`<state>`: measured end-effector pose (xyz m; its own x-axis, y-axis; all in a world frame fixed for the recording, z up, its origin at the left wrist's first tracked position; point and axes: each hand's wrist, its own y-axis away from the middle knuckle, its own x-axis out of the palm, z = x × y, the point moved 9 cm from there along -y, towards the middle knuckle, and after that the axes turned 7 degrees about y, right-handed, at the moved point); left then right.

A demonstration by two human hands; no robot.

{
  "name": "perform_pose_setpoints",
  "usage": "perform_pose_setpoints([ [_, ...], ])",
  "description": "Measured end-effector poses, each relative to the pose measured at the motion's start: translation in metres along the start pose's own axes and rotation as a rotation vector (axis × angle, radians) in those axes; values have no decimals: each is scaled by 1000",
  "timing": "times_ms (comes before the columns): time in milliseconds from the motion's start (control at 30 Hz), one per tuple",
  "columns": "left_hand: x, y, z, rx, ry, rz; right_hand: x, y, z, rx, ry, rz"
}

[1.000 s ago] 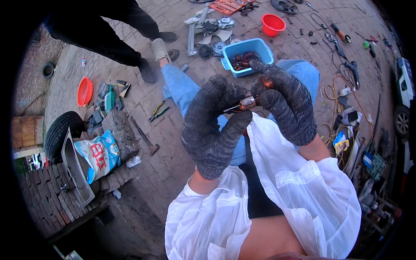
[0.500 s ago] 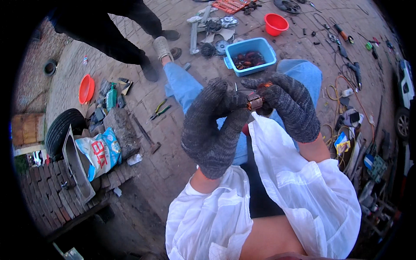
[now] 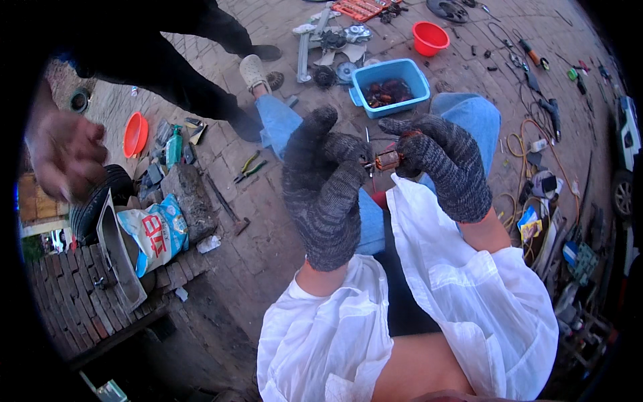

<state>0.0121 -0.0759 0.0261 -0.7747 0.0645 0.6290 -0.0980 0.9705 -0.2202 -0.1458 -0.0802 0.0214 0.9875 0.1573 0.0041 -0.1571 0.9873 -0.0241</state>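
A small motor armature [image 3: 387, 160] with copper windings and a metal shaft lies sideways between my gloved hands. My right hand [image 3: 447, 171], in a grey knit glove, grips its right end, with some copper colour showing at the fingers. The fingertips of my left hand [image 3: 320, 191], in a matching glove, are closed around the shaft's left end. A thin upright metal rod [image 3: 368, 135] shows behind the left fingertips; what holds it is unclear. Beyond my hands stands a blue plastic basin [image 3: 418, 84] containing dark coppery parts.
A co-worker's bare hand [image 3: 70, 151] reaches in at left, beside dark-trousered legs [image 3: 167, 70]. Around lie red bowls [image 3: 430, 38], a tyre [image 3: 90, 211], a sack [image 3: 151, 234], pliers [image 3: 249, 167], a hammer [image 3: 228, 211], power tools [image 3: 549, 114] and cables [image 3: 522, 147].
A co-worker's hand has appeared at the left. My left hand has risen slightly. The armature, tilted and partly hidden half a second ago, now lies nearly level with its left shaft showing.
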Motion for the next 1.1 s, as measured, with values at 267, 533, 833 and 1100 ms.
perform_pose_setpoints([
  [267,-9,-3,8,-72,103,41,-2,-7,-11,-30,52,-124],
  [533,-19,-3,15,-111,-28,104,15,-16,-18,-183,445,-46],
  [833,-45,-9,2,-28,97,-95,43,-32,-1,9,-78,179],
  [1100,-50,-5,12,-94,72,-148,36,-30,-11,-40,54,73],
])
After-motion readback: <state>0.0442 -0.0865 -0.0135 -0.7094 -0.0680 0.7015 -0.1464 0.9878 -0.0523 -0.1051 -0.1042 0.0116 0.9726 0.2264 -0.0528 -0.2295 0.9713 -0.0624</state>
